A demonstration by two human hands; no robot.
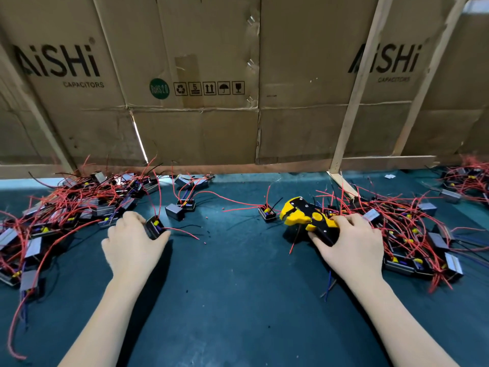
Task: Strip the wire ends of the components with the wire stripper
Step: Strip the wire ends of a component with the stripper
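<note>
One wire stripper, two hands, two cardboard boxes marked AiSHi, components too tangled to count

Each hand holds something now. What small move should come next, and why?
Probably bring the component in the left hand toward the wire stripper that the right hand grips: its red wire lies well apart from the stripper's head.

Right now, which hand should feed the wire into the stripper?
Left. The left hand already grips a component with its red wire free; the right hand holds the stripper.
</note>
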